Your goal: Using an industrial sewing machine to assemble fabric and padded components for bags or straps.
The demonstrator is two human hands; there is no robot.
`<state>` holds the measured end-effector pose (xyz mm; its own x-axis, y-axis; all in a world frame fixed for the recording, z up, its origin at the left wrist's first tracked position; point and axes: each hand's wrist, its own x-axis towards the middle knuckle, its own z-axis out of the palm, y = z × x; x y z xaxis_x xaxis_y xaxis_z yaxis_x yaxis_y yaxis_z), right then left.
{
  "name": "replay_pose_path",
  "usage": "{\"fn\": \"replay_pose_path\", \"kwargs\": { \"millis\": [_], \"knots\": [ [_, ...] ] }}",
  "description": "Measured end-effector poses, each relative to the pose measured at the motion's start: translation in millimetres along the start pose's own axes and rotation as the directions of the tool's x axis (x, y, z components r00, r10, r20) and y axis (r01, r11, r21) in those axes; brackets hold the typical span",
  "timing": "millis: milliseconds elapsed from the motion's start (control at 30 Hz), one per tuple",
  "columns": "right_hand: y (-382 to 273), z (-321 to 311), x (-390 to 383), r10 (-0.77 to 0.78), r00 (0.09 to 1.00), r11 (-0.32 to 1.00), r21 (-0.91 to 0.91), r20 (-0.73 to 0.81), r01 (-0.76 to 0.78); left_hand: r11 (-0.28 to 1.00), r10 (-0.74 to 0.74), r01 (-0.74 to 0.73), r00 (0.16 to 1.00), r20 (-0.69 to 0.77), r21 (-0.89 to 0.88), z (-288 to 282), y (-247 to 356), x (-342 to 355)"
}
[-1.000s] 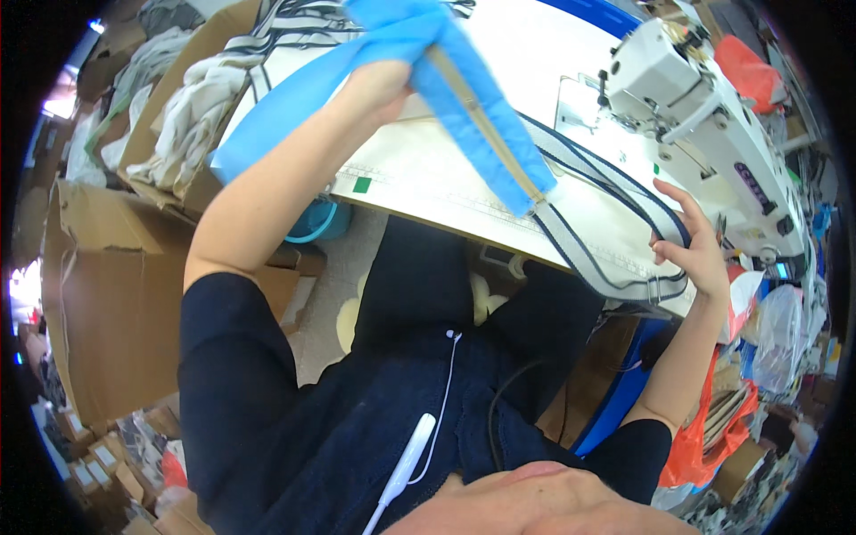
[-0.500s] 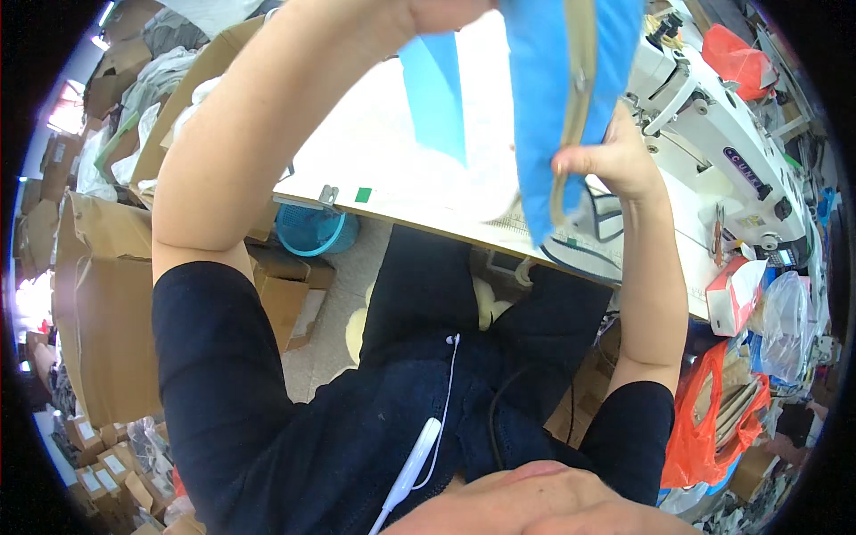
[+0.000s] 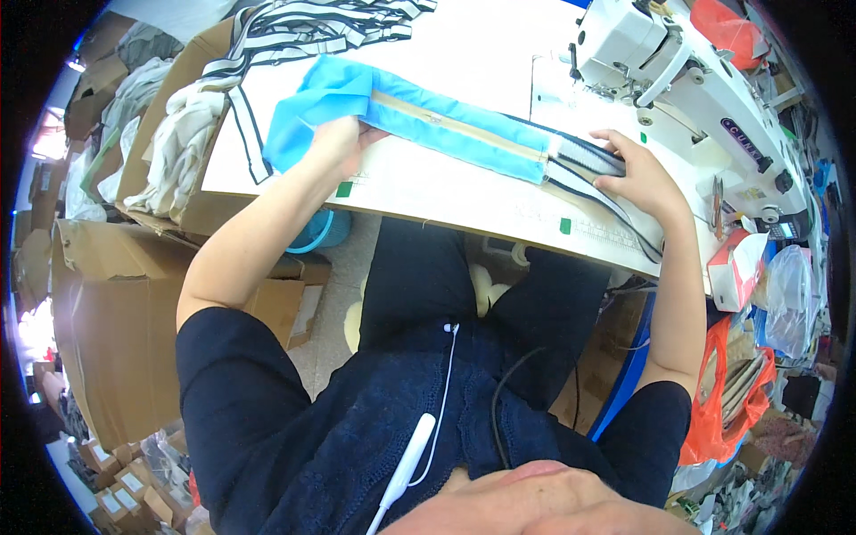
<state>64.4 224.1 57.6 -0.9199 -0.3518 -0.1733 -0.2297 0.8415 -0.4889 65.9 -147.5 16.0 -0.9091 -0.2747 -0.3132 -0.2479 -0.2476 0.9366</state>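
A blue fabric piece [image 3: 312,98] with a long tan zipper [image 3: 464,134] lies stretched across the white worktable [image 3: 464,45]. My left hand [image 3: 343,143] grips its lower edge near the wide left end, fingers partly tucked out of sight. Black-and-white striped straps [image 3: 615,209] extend from the zipped piece's right end. My right hand [image 3: 637,178] rests over these straps, thumb and fingers apart. The sewing machine [image 3: 678,85] stands just beyond my right hand.
More striped straps [image 3: 321,27] are heaped at the table's back left, beside a cardboard box [image 3: 169,143] of white cloth. Scissors [image 3: 717,205] and a red-and-white box [image 3: 736,267] sit at the right. A blue basket [image 3: 316,236] is below the table.
The blue piece, raised upright in both hands half a second ago, is now lowered flat on the table. My right hand has let go of its zipped end and moved onto the straps.
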Motion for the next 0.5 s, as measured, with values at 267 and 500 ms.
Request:
{"fn": "replay_pose_path", "kwargs": {
  "millis": [267,500],
  "knots": [
    [57.0,-15.8,-71.4,0.019,0.976,0.998,-0.057,-0.215,-0.032,0.683,-0.388,-0.180,0.732,0.560,0.708,-53.0,41.1,-35.5],
    [27.4,4.3,-103.7,0.176,0.979,0.973,-0.136,-0.106,-0.189,0.261,0.393,-0.925,0.363,0.845,0.275,46.2,13.3,-17.7]
  ]
}}
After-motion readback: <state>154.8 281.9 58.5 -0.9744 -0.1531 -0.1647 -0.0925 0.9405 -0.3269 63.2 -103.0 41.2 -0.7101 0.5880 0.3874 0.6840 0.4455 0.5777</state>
